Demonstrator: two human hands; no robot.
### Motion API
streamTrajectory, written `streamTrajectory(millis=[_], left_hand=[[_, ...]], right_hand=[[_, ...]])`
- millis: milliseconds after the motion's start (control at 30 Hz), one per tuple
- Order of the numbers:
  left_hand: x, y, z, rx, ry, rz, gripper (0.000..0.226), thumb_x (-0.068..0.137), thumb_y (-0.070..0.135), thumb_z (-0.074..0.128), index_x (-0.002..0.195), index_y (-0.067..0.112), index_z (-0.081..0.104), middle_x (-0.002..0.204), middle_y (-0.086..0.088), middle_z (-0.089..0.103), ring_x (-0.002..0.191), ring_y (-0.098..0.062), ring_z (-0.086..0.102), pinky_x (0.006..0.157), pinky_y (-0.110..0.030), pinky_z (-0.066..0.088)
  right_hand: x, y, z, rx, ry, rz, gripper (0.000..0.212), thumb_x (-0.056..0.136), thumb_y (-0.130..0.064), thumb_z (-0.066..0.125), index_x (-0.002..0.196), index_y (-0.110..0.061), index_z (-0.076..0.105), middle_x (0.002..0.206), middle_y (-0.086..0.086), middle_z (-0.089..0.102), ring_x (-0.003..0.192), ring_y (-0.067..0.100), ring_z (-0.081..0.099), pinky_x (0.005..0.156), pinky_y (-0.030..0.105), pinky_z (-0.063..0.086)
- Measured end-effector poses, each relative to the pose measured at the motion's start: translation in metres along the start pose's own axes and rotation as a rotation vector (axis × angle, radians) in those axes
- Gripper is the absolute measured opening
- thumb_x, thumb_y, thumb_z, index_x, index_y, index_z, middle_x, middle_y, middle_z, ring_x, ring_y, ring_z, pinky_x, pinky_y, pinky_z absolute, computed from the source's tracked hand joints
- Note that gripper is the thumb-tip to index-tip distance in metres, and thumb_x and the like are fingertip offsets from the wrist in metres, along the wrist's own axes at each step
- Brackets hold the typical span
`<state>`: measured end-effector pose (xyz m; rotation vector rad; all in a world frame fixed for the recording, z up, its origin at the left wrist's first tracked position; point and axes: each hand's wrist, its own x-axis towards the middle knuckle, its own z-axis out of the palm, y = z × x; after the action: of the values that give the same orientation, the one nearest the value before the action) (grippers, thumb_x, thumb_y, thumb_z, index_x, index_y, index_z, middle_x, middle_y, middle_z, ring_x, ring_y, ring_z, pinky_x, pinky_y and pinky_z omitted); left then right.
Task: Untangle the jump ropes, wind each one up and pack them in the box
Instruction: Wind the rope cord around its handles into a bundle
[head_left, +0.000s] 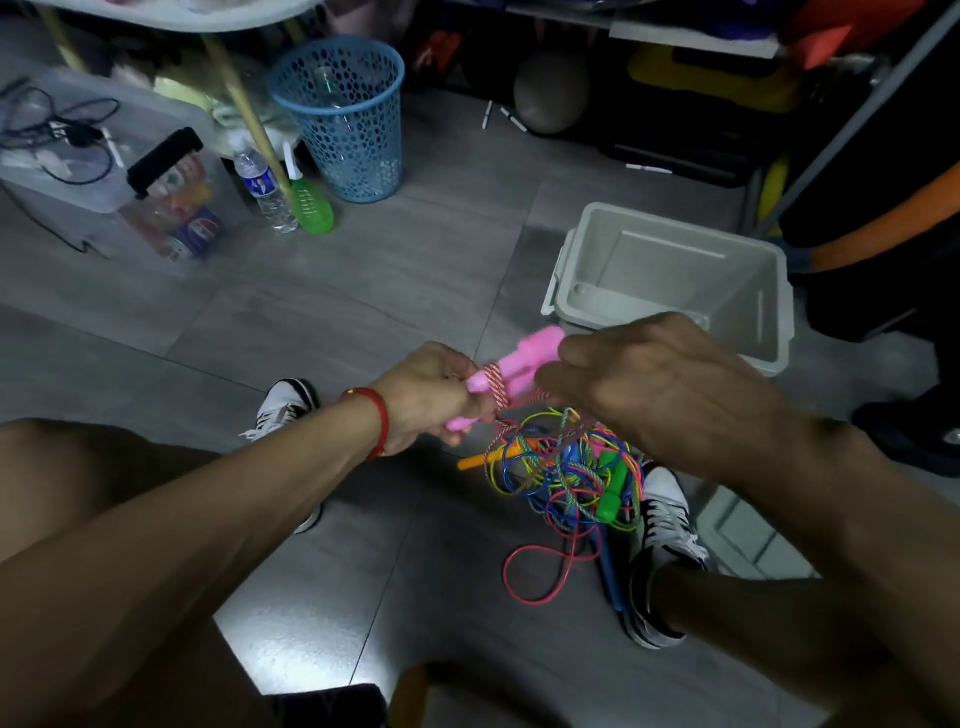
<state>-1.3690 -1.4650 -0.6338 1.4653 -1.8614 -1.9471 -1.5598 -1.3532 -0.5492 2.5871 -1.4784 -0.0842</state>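
The left hand (423, 397) grips the pink handles (511, 366), red-and-white cord (496, 384) wound round them; the right hand (639, 387) pinches that cord just beside. The tangled ropes (566, 473) lie on the floor below, the grey box (670, 283) open beyond

the pink handles (524, 358) look like smooth, glossy plastic, wound with a twisted red-and-white cord (493, 382) of woven fibre. the tangled ropes (566, 467) mix thin, shiny plastic strands with braided cord, and the green handle (613, 491) and the orange handle (480, 460) are glossy plastic. the box (675, 280) is pale grey plastic, smooth and matt. the floor (337, 312) is grey tile with a faint sheen. the blue basket (343, 119) is perforated plastic
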Motion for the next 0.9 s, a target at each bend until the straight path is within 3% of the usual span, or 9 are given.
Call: streamTrajectory(millis=[33, 167, 233, 300, 400, 467, 700, 800, 900], left_hand=[[-0.001, 0.000, 0.005, 0.068, -0.025, 0.015, 0.007, 0.089, -0.002, 0.067, 0.094, -0.006, 0.066, 0.079, -0.020, 0.066, 0.051, -0.018, 0.051, 0.049, -0.026, 0.046], [-0.008, 0.010, 0.025, 0.505, -0.070, 0.160, 0.004, 0.086, 0.008, 0.067, 0.084, 0.006, 0.069, 0.068, -0.010, 0.065, 0.048, -0.014, 0.058, 0.046, -0.019, 0.043], [-0.013, 0.014, 0.032, 0.711, -0.063, 0.262, 0.004, 0.084, 0.016, 0.068, 0.082, 0.013, 0.068, 0.073, -0.004, 0.068, 0.064, -0.010, 0.065, 0.049, -0.018, 0.041], [-0.015, 0.012, 0.037, 0.809, -0.085, 0.323, 0.011, 0.083, 0.016, 0.067, 0.075, 0.019, 0.060, 0.072, -0.001, 0.063, 0.073, -0.021, 0.064, 0.051, -0.020, 0.037], [-0.012, 0.006, 0.044, 0.874, -0.067, 0.391, 0.027, 0.085, 0.016, 0.064, 0.070, 0.030, 0.046, 0.073, 0.005, 0.052, 0.076, -0.021, 0.056, 0.057, -0.021, 0.033], [-0.009, 0.005, 0.045, 0.915, -0.060, 0.431, 0.023, 0.085, 0.015, 0.063, 0.076, 0.031, 0.048, 0.083, 0.001, 0.059, 0.086, -0.025, 0.061, 0.065, -0.024, 0.039], [0.001, 0.007, 0.033, 1.041, 0.027, 0.387, 0.021, 0.083, 0.005, 0.062, 0.101, 0.015, 0.063, 0.104, -0.016, 0.065, 0.100, -0.035, 0.063, 0.072, -0.032, 0.044], [0.004, 0.008, 0.033, 1.053, 0.035, 0.376, 0.021, 0.083, 0.005, 0.062, 0.103, 0.013, 0.063, 0.104, -0.017, 0.065, 0.100, -0.035, 0.063, 0.070, -0.031, 0.042], [0.009, 0.013, 0.025, 1.073, 0.129, 0.377, 0.025, 0.084, 0.004, 0.062, 0.107, 0.013, 0.065, 0.104, -0.017, 0.067, 0.100, -0.035, 0.063, 0.073, -0.032, 0.044]], right_hand=[[0.001, 0.003, -0.002, -0.008, -0.010, -0.033, 0.002, 0.095, -0.024, 0.058, 0.095, -0.024, 0.060, 0.085, -0.002, 0.058, 0.075, 0.027, 0.064, 0.054, 0.036, 0.043], [0.004, 0.016, -0.006, 0.013, -0.014, 0.009, 0.039, 0.098, -0.059, 0.039, 0.083, -0.027, 0.057, 0.077, -0.003, 0.054, 0.069, 0.024, 0.063, 0.053, 0.030, 0.025], [0.007, 0.018, -0.004, 0.073, -0.042, 0.021, 0.038, 0.097, -0.057, 0.037, 0.084, -0.029, 0.059, 0.079, -0.006, 0.056, 0.072, 0.021, 0.064, 0.055, 0.029, 0.027], [0.008, 0.021, -0.001, 0.090, -0.081, 0.025, 0.027, 0.095, -0.052, 0.047, 0.087, -0.031, 0.063, 0.087, -0.008, 0.057, 0.079, 0.016, 0.064, 0.057, 0.028, 0.028], [0.010, 0.030, -0.009, 0.117, -0.135, 0.083, 0.014, 0.085, -0.048, 0.069, 0.085, -0.034, 0.067, 0.092, -0.013, 0.055, 0.087, 0.013, 0.063, 0.054, 0.025, 0.017], [0.008, 0.033, -0.017, 0.083, -0.179, 0.114, 0.017, 0.079, -0.047, 0.073, 0.078, -0.035, 0.062, 0.084, -0.015, 0.047, 0.089, 0.012, 0.063, 0.053, 0.022, 0.011], [-0.009, 0.033, -0.020, -0.020, -0.314, 0.189, 0.033, 0.093, -0.059, 0.040, 0.100, -0.034, 0.060, 0.109, -0.009, 0.064, 0.110, 0.021, 0.062, 0.078, 0.031, 0.038], [-0.007, 0.041, -0.004, 0.281, -0.404, 0.211, 0.045, 0.093, -0.062, 0.031, 0.096, -0.029, 0.061, 0.101, -0.006, 0.064, 0.103, 0.017, 0.060, 0.086, 0.035, 0.047], [-0.010, 0.052, 0.014, 0.594, -0.363, 0.261, 0.036, 0.098, -0.049, 0.041, 0.089, -0.024, 0.066, 0.082, -0.010, 0.064, 0.077, 0.001, 0.059, 0.075, 0.026, 0.044]])
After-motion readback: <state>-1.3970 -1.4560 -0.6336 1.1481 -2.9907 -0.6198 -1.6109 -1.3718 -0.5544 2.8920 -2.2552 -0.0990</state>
